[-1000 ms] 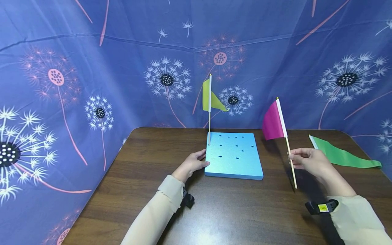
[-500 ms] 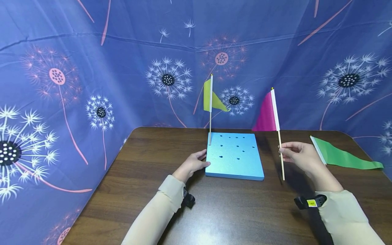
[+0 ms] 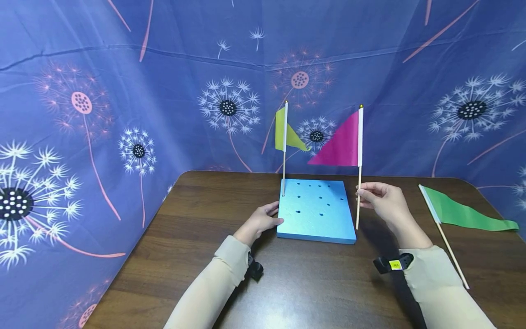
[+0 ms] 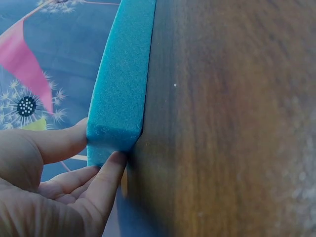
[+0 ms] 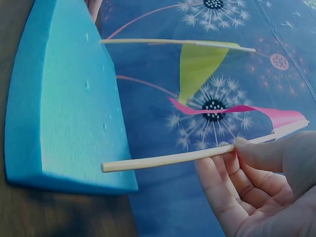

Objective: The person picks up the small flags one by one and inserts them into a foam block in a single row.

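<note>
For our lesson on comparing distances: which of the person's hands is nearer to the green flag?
Right. The right hand, holding the pink flag, is left of the green flag; the left hand is farther away, at the left edge of the blue board.

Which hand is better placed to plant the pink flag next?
Likely the right hand: it holds the pink flag nearly upright beside the blue board, while the left hand grips the board's left side.

Before you stretches a brown wood-grain table (image 3: 197, 219), its far corners rounded. Past its far and left edges you have a blue cloth (image 3: 176, 100), printed with white and pink dandelions (image 3: 228, 108), a crease crossing it. Nearer you, pale glare (image 3: 281, 317) lights the table.
</note>
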The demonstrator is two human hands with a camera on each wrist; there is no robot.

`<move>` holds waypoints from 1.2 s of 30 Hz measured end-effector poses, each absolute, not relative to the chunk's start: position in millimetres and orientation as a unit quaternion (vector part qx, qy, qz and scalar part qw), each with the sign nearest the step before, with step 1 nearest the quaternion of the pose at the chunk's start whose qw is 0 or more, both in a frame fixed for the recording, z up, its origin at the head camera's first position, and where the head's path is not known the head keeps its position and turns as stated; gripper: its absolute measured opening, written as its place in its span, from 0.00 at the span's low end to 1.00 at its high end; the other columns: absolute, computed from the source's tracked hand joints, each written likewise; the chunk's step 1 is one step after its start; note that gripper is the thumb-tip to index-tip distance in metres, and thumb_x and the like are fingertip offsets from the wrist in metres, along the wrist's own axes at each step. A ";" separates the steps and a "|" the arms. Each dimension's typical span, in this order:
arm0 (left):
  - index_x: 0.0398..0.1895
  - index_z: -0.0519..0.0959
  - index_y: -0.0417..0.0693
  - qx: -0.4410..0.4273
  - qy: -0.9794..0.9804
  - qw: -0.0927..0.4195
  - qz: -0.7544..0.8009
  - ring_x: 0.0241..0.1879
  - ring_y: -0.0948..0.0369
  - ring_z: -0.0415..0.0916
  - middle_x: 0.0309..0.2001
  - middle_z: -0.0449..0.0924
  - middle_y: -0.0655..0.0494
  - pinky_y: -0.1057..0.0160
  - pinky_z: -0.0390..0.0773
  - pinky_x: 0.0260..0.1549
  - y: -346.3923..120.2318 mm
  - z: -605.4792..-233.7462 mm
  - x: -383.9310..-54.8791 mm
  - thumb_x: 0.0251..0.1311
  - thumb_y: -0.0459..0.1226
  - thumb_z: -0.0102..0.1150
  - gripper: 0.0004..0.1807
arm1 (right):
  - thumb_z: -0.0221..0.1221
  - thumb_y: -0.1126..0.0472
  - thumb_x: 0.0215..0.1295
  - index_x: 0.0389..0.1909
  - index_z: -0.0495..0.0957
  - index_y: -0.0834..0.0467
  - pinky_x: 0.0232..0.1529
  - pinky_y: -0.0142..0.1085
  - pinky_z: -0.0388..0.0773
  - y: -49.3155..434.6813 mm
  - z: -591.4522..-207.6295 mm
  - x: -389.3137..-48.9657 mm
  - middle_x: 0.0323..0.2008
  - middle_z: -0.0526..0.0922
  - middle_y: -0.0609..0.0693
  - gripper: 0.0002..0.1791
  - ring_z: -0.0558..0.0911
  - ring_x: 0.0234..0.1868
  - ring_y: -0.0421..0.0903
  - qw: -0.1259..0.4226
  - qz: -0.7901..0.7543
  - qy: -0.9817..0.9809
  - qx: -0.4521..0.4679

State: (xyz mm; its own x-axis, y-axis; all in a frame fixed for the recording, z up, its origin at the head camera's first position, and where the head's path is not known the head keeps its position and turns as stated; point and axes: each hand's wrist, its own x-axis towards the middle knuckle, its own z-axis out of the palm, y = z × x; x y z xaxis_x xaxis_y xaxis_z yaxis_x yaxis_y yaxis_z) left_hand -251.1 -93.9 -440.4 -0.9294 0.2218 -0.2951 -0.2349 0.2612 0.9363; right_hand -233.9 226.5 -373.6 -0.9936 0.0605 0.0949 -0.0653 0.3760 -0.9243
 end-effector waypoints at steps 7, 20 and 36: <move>0.72 0.63 0.45 -0.006 0.771 0.186 0.609 0.69 0.51 0.63 0.69 0.67 0.44 0.55 0.71 0.63 -94.2 -444.2 -251.6 0.61 0.29 0.61 0.34 | 0.59 0.61 0.68 0.53 0.75 0.72 0.39 0.30 0.84 205.0 -369.9 -243.5 0.30 0.81 0.37 0.20 0.81 0.31 0.32 0.057 0.565 -0.823 -0.006; 0.71 0.65 0.45 -0.008 0.775 0.172 0.608 0.70 0.52 0.63 0.67 0.69 0.45 0.56 0.70 0.64 -91.4 -443.8 -249.3 0.60 0.29 0.62 0.34 | 0.59 0.58 0.68 0.51 0.77 0.68 0.39 0.31 0.84 168.0 -361.0 -268.5 0.36 0.82 0.46 0.18 0.82 0.32 0.32 0.055 0.577 -0.815 0.012; 0.70 0.65 0.47 -0.013 0.783 0.162 0.601 0.70 0.52 0.62 0.67 0.70 0.46 0.55 0.68 0.65 -93.6 -444.9 -250.8 0.60 0.31 0.63 0.34 | 0.58 0.61 0.69 0.53 0.75 0.70 0.43 0.34 0.84 138.4 -361.2 -298.3 0.32 0.82 0.44 0.18 0.82 0.31 0.32 0.038 0.621 -0.783 0.013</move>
